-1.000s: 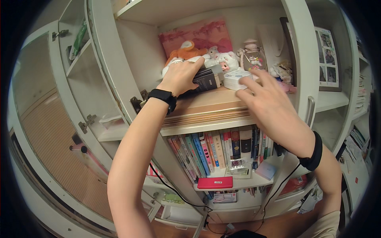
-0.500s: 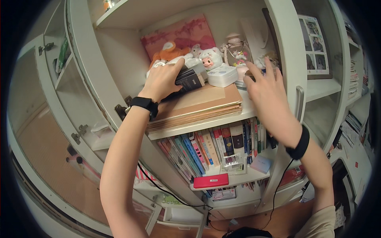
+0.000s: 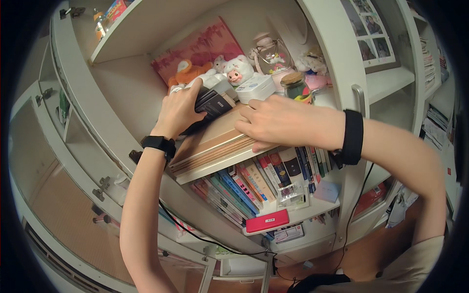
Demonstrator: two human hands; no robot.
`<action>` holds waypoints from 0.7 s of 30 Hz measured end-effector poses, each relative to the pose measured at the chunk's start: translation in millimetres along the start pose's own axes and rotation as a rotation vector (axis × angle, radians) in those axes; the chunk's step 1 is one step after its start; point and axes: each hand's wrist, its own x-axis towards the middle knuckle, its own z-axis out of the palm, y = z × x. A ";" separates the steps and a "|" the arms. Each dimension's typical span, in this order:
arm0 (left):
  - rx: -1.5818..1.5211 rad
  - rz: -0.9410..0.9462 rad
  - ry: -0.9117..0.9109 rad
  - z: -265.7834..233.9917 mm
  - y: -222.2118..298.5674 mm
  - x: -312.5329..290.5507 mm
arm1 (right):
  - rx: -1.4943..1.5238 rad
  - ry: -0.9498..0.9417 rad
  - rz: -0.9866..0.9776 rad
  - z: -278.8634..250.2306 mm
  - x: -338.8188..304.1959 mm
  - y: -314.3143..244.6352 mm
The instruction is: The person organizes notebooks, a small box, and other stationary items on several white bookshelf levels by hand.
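Observation:
My left hand (image 3: pixel 177 111) is closed on the black boxes (image 3: pixel 215 103), its thumb along their front and the other fingers over the top and back. The boxes lean at a tilt over the left part of a flat stack of brown card folders (image 3: pixel 215 136). Across the right end of that stack lies my right hand (image 3: pixel 278 121), fingers curled on its top and thumb down at its front edge. Just behind the right hand are a white lidded box (image 3: pixel 256 88) and a cork-topped glass jar (image 3: pixel 296 89).
Plush toys (image 3: pixel 239 71), a pink painting (image 3: pixel 195 49) and a pink lantern (image 3: pixel 273 58) fill the back of the shelf. Books (image 3: pixel 254 180) and a red case (image 3: pixel 267 221) sit on the shelf below. A glass cabinet door (image 3: pixel 73 171) stands open at left.
My right hand has come left and down from beside the jar onto the folders, uncovering the jar. The left hand stays on the black boxes. The whole view has shifted somewhat.

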 end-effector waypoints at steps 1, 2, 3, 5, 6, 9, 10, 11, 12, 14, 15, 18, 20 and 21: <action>0.002 0.004 -0.001 0.9 -0.2 1.6 | -0.010 -0.031 -0.012 -2.8 2.2 0.5; 0.001 0.005 -0.013 1.9 -0.4 3.5 | -0.018 -0.063 -0.026 -5.8 4.5 1.3; 0.008 0.008 -0.011 -0.3 0.0 4.2 | -0.016 -0.065 -0.060 -7.1 6.4 4.5; 0.031 0.020 0.000 2.2 -2.6 4.5 | -0.058 0.116 -0.149 -2.1 9.2 8.6; 0.029 0.015 -0.004 2.9 -1.9 4.8 | -0.053 0.114 -0.153 3.4 11.6 7.1; -0.034 0.077 0.080 5.9 -1.1 4.3 | -0.197 0.258 -0.251 14.4 18.0 0.0; -0.036 0.069 0.079 7.4 -1.8 4.5 | -0.193 0.257 -0.259 14.9 19.9 -2.6; -0.041 0.074 0.085 8.8 -2.2 5.5 | -0.199 0.261 -0.202 14.9 20.9 -4.4; -0.042 0.073 0.088 7.3 -3.0 4.7 | -0.201 0.268 -0.150 14.7 21.4 -6.0; -0.003 0.026 0.006 3.3 -6.2 6.5 | -0.147 0.256 -0.136 13.4 24.5 -3.5; -0.005 0.017 -0.037 0.7 -6.1 8.7 | -0.051 0.133 -0.130 9.0 27.7 -1.2; -0.004 0.010 -0.103 0.0 -6.7 10.6 | -0.073 0.066 -0.204 11.4 42.3 -16.3; 0.020 0.023 -0.089 0.6 -3.7 9.4 | -0.108 0.045 -0.215 8.1 38.0 -18.2; 0.067 0.002 -0.093 -1.1 -0.3 7.9 | -0.109 0.052 -0.219 4.7 38.5 -19.3</action>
